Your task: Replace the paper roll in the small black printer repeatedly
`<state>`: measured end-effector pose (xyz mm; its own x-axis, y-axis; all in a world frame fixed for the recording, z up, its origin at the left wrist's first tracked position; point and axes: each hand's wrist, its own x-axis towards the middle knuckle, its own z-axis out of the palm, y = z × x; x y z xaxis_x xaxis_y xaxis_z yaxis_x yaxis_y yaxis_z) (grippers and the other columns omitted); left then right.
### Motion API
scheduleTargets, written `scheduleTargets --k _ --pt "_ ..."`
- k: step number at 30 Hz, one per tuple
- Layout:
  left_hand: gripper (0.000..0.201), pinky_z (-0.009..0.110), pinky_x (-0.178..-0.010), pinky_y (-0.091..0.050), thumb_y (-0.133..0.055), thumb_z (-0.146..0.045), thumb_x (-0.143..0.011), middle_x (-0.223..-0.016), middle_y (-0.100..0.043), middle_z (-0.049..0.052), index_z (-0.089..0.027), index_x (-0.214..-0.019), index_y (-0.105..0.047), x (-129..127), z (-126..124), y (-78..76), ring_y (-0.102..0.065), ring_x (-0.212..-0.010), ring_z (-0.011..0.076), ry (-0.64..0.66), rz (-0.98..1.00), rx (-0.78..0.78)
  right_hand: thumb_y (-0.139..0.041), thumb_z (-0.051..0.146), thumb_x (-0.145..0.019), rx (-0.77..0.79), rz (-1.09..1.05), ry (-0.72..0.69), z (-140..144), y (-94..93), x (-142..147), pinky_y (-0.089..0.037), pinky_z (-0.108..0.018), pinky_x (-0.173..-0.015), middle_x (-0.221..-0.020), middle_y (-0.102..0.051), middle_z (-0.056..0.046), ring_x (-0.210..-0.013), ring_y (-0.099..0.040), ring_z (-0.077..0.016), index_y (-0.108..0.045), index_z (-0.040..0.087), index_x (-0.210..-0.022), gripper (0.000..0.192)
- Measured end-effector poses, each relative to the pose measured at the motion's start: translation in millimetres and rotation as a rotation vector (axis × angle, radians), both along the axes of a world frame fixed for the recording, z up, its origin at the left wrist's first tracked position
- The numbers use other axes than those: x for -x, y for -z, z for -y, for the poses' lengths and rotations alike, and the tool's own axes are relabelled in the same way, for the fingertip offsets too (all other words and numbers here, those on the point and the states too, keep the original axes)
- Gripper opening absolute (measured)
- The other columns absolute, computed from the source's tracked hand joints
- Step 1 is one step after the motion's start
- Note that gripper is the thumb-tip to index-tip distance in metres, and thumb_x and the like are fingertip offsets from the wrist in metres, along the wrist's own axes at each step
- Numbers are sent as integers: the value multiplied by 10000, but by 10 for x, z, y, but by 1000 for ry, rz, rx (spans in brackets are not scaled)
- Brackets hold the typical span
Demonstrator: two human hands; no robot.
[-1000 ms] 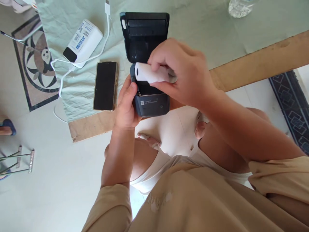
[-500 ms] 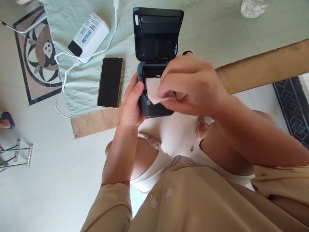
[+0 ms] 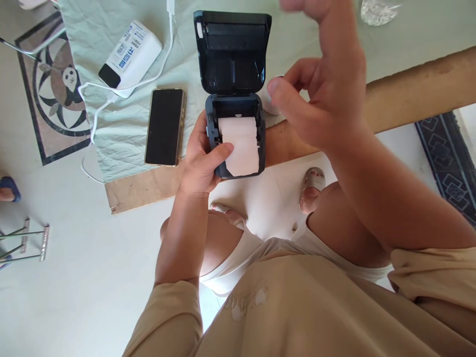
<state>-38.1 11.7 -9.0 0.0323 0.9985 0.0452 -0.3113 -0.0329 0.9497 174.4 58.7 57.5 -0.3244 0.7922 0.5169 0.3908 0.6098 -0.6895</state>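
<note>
Small printer [image 3: 235,99], lid up, at table [image 3: 409,94] edge, paper roll [image 3: 240,144] seated inside. Left hand [image 3: 203,163] clamped on body, thumb pinning paper at 9 o'clock. Right hand [image 3: 323,94] raised, fingers apart, empty. Likely light, rigid shell; flimsy paper—best held by sides.

Printer [image 3: 232,54] matt dark plastic; paper roll [image 3: 241,144] smooth white; cloth [image 3: 316,39] creased; phone [image 3: 165,127] glossy.

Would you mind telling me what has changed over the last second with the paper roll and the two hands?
The right hand put the white paper roll into the open dark printer, let go and lifted away, open. The roll's loose end now hangs over the printer's front. The left hand still grips the printer, thumb on the paper. The black phone and white power bank stayed put.
</note>
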Motion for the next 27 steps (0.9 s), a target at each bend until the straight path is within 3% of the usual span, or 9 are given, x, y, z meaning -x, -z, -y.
scheduleTargets --k 2,4,7,11,14,19,23,27 --pt "525 311 -763 -581 -917 -403 -690 -1072 -745 34 -264 -1140 -684 10 -2 3 -711 -918 225 22 -8 2 -515 251 -962 50 -61 -20 -35 5 8 -537 -210 -625 -1527 -549 -88 -1492 -482 -182 -443 137 -1443 499" --pt "539 312 -744 -575 -924 -391 -680 -1048 -743 30 -259 -1142 -678 16 -2 9 -705 -889 217 36 -5 -9 -518 285 -962 55 -118 -35 -56 15 27 -532 -211 -596 -1446 -599 -73 -1443 -539 -178 -447 143 -1415 480" --pt "566 307 -699 -560 -920 -400 -686 -1015 -734 22 -272 -1177 -669 20 -5 24 -701 -846 207 32 -18 -19 -546 336 -981 28 -113 -35 -69 29 50 -525 -217 -589 -1296 -659 -35 -1232 -648 -154 -547 159 -1317 380" --pt "603 304 -662 -553 -915 -423 -679 -1027 -733 28 -282 -1210 -667 31 -15 46 -718 -857 224 43 -37 -38 -577 335 -980 8 -28 -107 -78 32 42 -560 -231 -665 -1101 -689 6 -996 -663 -120 -674 207 -1057 178" --pt "611 295 -644 -555 -917 -426 -666 -1048 -732 34 -286 -1204 -662 43 -27 67 -728 -881 232 54 -46 -38 -610 266 -946 66 32 -137 -81 32 15 -564 -230 -691 -1144 -673 -10 -1025 -634 -139 -669 232 -1062 135" --pt "607 296 -589 -540 -907 -463 -670 -969 -702 17 -289 -1179 -627 39 -44 124 -733 -779 223 67 -15 -51 -675 214 -877 52 87 -246 -78 63 -21 -536 -202 -686 -1156 -643 -10 -782 -550 -67 -680 211 -1033 155" --pt "566 245 -510 -497 -923 -411 -658 -933 -697 -5 -292 -1135 -642 26 -38 119 -682 -643 153 59 14 -59 -668 228 -887 97 229 -315 -57 76 -20 -527 -203 -701 -1213 -635 -28 -651 -492 -14 -694 198 -955 78" --pt "536 224 -522 -516 -924 -402 -670 -922 -704 -4 -288 -1122 -659 14 7 48 -683 -662 143 40 -5 -23 -613 314 -937 113 255 -301 -28 76 5 -538 -245 -706 -1175 -648 -36 -694 -538 -59 -716 214 -924 145"
